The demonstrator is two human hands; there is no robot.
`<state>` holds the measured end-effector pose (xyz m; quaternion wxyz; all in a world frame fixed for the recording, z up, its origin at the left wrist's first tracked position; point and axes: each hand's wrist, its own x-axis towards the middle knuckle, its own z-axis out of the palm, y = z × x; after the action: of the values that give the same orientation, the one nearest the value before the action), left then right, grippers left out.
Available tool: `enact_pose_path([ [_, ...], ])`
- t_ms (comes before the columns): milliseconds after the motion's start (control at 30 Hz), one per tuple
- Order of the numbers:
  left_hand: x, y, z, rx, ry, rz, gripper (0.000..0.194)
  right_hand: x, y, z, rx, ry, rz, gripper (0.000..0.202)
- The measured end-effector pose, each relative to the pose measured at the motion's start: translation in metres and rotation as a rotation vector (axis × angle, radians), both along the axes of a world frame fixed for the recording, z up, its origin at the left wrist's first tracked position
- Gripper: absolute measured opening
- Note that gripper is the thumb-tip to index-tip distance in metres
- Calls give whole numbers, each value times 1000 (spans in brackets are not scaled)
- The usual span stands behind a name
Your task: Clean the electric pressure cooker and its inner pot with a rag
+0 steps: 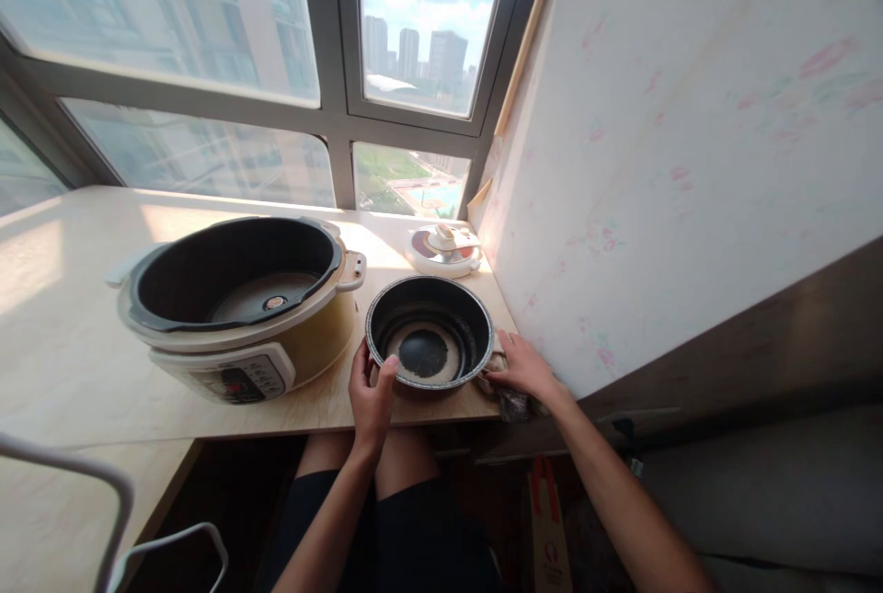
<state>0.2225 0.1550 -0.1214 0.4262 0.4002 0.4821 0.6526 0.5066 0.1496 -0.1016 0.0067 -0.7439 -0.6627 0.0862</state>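
Both of the person's arms are bare: the left forearm (331, 515) is slim and narrows to the wrist, and the right forearm (613, 492) widens toward the near right. The left hand (372, 398) and right hand (522, 365) are bare too, with slender fingers. Dark shorts (414, 533) with plain hems stop above bare knees (407, 462); in shadow, they look navy, possibly black.

We see a metal-looking pot (429, 336), softly glossy inside with a matt, patchy bottom; a smooth plastic cooker (227, 338); a crumpled cloth (497, 378); and a smooth table (62, 345) with faint wood-like grain.
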Motion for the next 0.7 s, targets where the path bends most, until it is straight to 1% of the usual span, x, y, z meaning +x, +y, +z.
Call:
enact_pose_path([
  [100, 0, 3, -2, 18, 27, 7, 60, -15, -1, 5, 7, -91, -9, 51],
  [167, -1, 6, -4, 30, 51, 11, 60, -20, -4, 4, 62, -99, -22, 36],
  [200, -1, 7, -5, 34, 62, 11, 60, -20, -6, 3, 87, -59, -27, 31],
  [300, -3, 8, -9, 34, 78, -10, 63, -11, -11, 3, 137, 201, -104, 27],
  [400, -6, 8, -8, 20, 80, -47, 71, 2, -15, 11, 265, 507, -243, 35],
  [467, -8, 9, -4, 18, 92, -71, 74, 8, -17, 24, 411, 677, -325, 39],
  [567, -10, 15, 5, 35, 124, -74, 71, 7, -18, 58, 637, 799, -388, 38],
  [633, -10, 23, 11, 22, 123, -55, 68, 0, -18, 84, 753, 813, -374, 35],
  [700, -9, 32, 16, -12, 94, -43, 65, -11, -14, 109, 808, 840, -317, 35],
])
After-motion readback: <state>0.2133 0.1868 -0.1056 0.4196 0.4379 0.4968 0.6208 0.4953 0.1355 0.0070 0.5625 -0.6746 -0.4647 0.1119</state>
